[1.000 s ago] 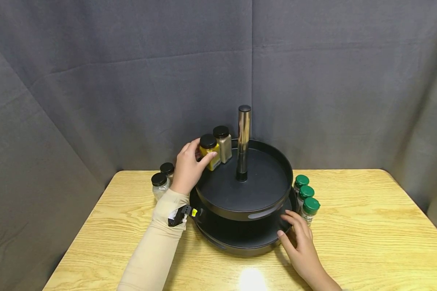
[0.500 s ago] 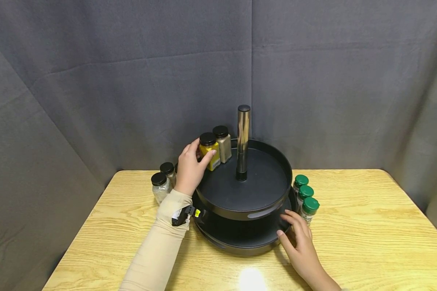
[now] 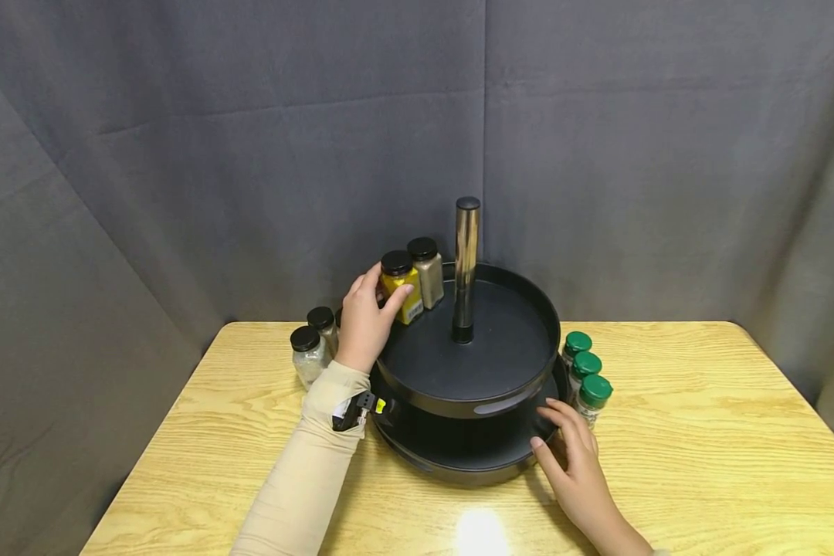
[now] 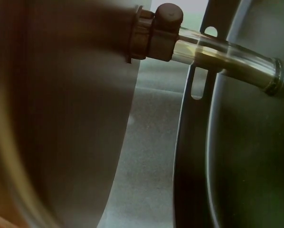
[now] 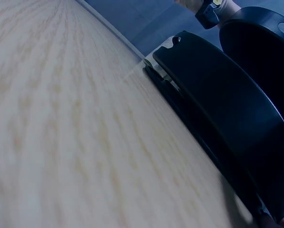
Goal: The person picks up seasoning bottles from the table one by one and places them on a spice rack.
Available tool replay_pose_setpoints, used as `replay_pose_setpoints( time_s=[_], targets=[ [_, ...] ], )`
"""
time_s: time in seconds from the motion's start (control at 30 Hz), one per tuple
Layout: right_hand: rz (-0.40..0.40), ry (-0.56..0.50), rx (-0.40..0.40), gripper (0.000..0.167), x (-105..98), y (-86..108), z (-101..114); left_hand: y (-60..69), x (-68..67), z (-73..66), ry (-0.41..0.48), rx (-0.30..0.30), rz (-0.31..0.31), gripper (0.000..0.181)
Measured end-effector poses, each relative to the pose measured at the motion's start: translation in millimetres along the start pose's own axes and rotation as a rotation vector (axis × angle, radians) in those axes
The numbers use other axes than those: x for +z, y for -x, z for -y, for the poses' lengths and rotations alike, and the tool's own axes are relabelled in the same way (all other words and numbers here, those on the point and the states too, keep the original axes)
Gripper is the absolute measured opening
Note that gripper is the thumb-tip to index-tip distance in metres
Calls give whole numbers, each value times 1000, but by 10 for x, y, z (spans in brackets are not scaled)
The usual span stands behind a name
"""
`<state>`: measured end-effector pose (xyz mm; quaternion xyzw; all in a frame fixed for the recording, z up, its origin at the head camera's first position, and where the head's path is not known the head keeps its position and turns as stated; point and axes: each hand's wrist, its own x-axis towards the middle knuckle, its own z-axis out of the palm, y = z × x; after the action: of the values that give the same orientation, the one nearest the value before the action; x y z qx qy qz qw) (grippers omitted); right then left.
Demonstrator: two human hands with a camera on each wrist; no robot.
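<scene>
My left hand (image 3: 363,323) pinches a yellow spice jar (image 3: 406,297) with a black lid between thumb and fingers. The jar stands upright on the upper tray (image 3: 507,347) of a black two-tier turntable. Right beside it is a black-lidded jar of beige spice (image 3: 429,282). By the front right of the lower tray (image 3: 459,452) is my right hand (image 3: 577,475), its fingers spread and loosely bent at the rim. Whether it presses on the rim I cannot tell. The left wrist view shows the metal post (image 4: 246,61) between the tiers; the held jar is hidden there.
Several black-lidded jars (image 3: 309,359) stand on the wooden table (image 3: 709,432) left of the turntable, one partly behind my left hand. Green-lidded shakers (image 3: 587,367) line its right side. A tall post (image 3: 466,270) rises from the upper tray. Grey curtain (image 3: 632,170) hangs behind.
My left hand keeps its grip on the yellow jar; its wrist and forearm have shifted slightly right, uncovering more of the jars on the left. The right hand stays where it was.
</scene>
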<state>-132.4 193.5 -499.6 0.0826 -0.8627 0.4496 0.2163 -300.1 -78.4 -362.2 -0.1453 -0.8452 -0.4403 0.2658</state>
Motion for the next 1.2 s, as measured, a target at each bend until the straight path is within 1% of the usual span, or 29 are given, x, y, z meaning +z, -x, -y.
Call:
replay_pose_setpoints(
  time_s=[0.23, 0.57, 0.77, 1.07, 1.2],
  targets=[
    [-1, -4, -3, 37, -13, -1, 18, 14, -2, -8, 9, -10, -6, 52],
    [-11, -4, -13, 37, 9, -2, 3, 7, 4, 24, 23, -29, -2, 53],
    [-7, -7, -11, 37, 25, 3, -6, 18, -17, 54, 73, -44, 6, 54],
    [-17, -6, -23, 36, 39, -2, -4, 36, -63, 78, 119, -46, 54, 58],
    [-17, -9, -22, 37, 38, -1, 2, 69, -82, 79, 147, -50, 46, 59]
  ],
)
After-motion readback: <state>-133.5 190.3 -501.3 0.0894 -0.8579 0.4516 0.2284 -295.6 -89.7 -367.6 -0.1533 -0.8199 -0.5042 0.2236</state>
